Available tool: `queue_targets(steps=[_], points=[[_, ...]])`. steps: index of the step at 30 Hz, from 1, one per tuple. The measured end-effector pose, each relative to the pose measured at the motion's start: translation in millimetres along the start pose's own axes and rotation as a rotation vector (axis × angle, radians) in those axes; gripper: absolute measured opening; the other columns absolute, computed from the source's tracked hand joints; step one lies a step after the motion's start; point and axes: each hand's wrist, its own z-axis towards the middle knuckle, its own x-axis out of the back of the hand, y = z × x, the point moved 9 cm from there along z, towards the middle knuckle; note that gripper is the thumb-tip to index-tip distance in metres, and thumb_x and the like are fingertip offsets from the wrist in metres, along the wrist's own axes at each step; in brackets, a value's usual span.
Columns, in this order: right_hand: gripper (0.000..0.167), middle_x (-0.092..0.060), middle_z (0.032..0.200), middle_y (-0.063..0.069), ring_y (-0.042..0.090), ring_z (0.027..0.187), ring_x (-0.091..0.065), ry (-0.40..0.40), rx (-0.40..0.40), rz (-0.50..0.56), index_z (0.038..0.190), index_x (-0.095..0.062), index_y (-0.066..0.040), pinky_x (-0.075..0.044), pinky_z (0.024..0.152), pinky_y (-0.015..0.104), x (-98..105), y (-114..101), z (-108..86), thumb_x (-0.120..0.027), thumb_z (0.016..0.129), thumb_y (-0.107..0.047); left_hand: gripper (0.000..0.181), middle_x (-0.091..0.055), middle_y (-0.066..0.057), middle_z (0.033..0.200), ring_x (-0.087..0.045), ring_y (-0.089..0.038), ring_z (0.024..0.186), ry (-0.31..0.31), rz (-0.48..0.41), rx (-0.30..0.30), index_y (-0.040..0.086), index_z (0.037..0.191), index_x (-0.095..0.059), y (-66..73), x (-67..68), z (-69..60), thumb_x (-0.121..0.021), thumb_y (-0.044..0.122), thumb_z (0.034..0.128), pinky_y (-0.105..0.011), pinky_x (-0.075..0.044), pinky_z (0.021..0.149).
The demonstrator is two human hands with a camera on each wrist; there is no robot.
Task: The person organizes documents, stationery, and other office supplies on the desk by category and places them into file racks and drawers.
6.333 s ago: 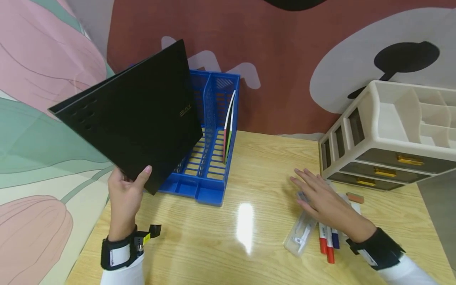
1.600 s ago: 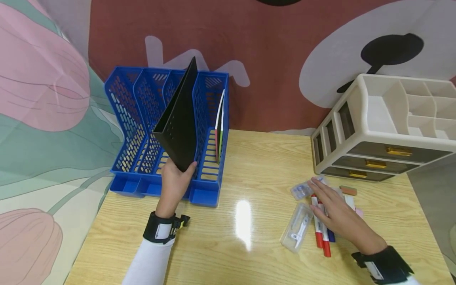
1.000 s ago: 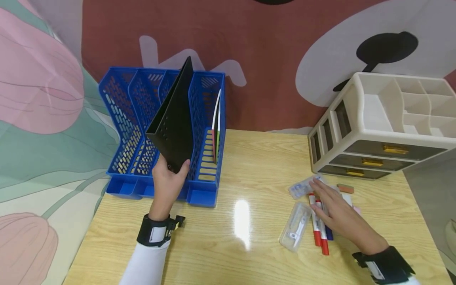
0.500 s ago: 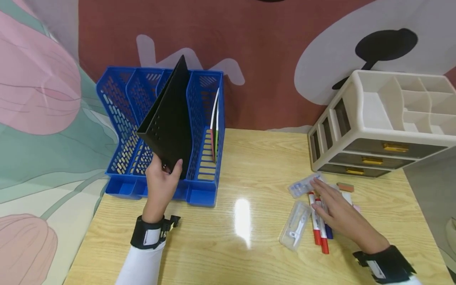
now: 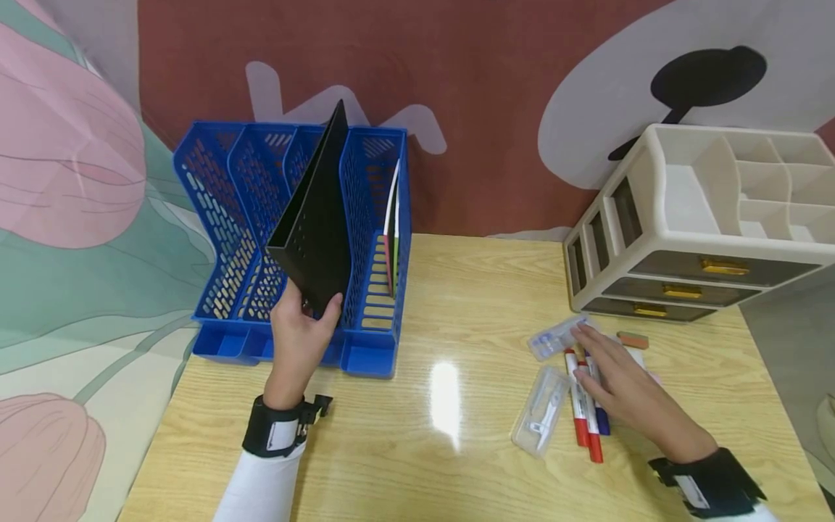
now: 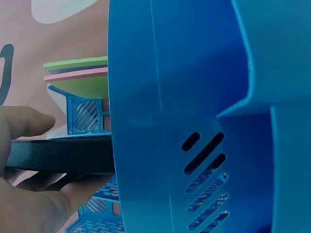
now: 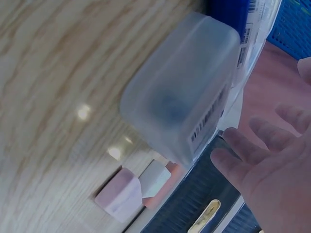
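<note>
Here's the right hand [image 7: 274, 165], fingers spread, just beyond a frosted translucent plastic box with a barcode [image 7: 182, 73], contact unclear! Left of the box, a dark-blue plastic cylinder [image 7: 228, 18]; right of it, a pale pink block [image 7: 121, 195] beside a white block [image 7: 154, 177] on the wood-grain table [image 7: 46, 97]; beyond, a dark drawer front [image 7: 182, 196] with a gold handle [image 7: 205, 216].
</note>
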Motion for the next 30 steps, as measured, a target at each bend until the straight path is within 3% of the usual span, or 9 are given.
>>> queue_targets(steps=[3,6,8,10,15,22,25,30], points=[[0.069,-0.035,0.163,0.025,0.046,0.147,-0.036,0.022,0.017,-0.02,0.161,-0.035,-0.007,-0.015,0.13,0.038,3,-1,-0.4,-0.066,0.101,-0.022,0.057,-0.067,-0.021,0.129,-0.071,-0.037,0.107,-0.014,-0.019,0.006,0.0,0.137,-0.053,0.3,-2.1,-0.5,-0.081,0.002,0.0872,-0.046,-0.063,0.085],[0.07,-0.036,0.162,0.026,0.046,0.147,-0.038,0.04,0.032,-0.037,0.16,-0.036,-0.005,-0.01,0.13,0.032,6,-3,-1.4,-0.068,0.1,-0.02,0.058,-0.066,-0.021,0.131,-0.071,-0.038,0.111,-0.005,-0.033,0.001,0.0,0.139,-0.051,0.6,-1.8,-1.0,-0.08,0.003,0.0881,-0.054,-0.061,0.085],[0.07,-0.036,0.162,0.026,0.047,0.145,-0.038,0.045,0.027,-0.044,0.16,-0.036,-0.005,-0.013,0.131,0.036,7,-3,-2.6,-0.069,0.099,-0.02,0.058,-0.066,-0.02,0.132,-0.071,-0.037,0.112,0.011,-0.04,-0.012,0.0,0.139,-0.051,1.6,-0.9,-1.2,-0.079,0.003,0.0887,-0.052,-0.061,0.087],[0.071,-0.036,0.162,0.026,0.049,0.144,-0.039,0.043,0.009,-0.046,0.16,-0.036,-0.006,-0.02,0.129,0.048,8,-2,-3.7,-0.07,0.099,-0.02,0.057,-0.067,-0.019,0.132,-0.071,-0.036,0.112,0.035,-0.047,-0.037,-0.001,0.138,-0.052,3.5,0.9,-1.6,-0.079,0.003,0.0886,-0.045,-0.061,0.089],[0.073,-0.033,0.164,0.026,0.053,0.143,-0.038,0.003,-0.066,-0.043,0.16,-0.036,-0.008,-0.038,0.106,0.073,9,4,-6.6,-0.07,0.099,-0.025,0.057,-0.068,-0.016,0.131,-0.07,-0.03,0.112,0.102,-0.072,-0.101,-0.001,0.138,-0.054,11.5,7.7,-2.0,-0.079,0.002,0.0877,-0.019,-0.054,0.096],[0.073,-0.032,0.164,0.025,0.053,0.143,-0.039,-0.004,-0.102,-0.048,0.16,-0.036,-0.008,-0.04,0.102,0.075,13,10,-9.9,-0.07,0.099,-0.025,0.07,-0.062,-0.011,0.144,-0.063,-0.025,0.127,0.162,-0.079,-0.167,0.004,0.149,-0.049,27.5,21.0,-0.3,-0.08,0.001,0.0861,-0.049,-0.054,0.105],[0.072,-0.033,0.164,0.025,0.052,0.143,-0.039,0.01,-0.097,-0.051,0.159,-0.036,-0.007,-0.04,0.103,0.074,15,10,-11.1,-0.071,0.098,-0.025,0.075,-0.059,-0.013,0.148,-0.06,-0.027,0.132,0.21,-0.078,-0.2,0.001,0.151,-0.046,33.4,28.6,-1.0,-0.08,0.0,0.0841,-0.042,-0.049,0.112],[0.071,-0.034,0.164,0.025,0.052,0.144,-0.038,0.023,-0.102,-0.042,0.159,-0.038,-0.007,-0.038,0.105,0.074,18,13,-13.3,-0.071,0.098,-0.024,0.073,-0.05,-0.022,0.154,-0.049,-0.036,0.143,0.329,-0.028,-0.303,-0.011,0.147,-0.042,53.1,43.3,-6.4,-0.077,0.012,0.0871,-0.045,-0.039,0.121]])
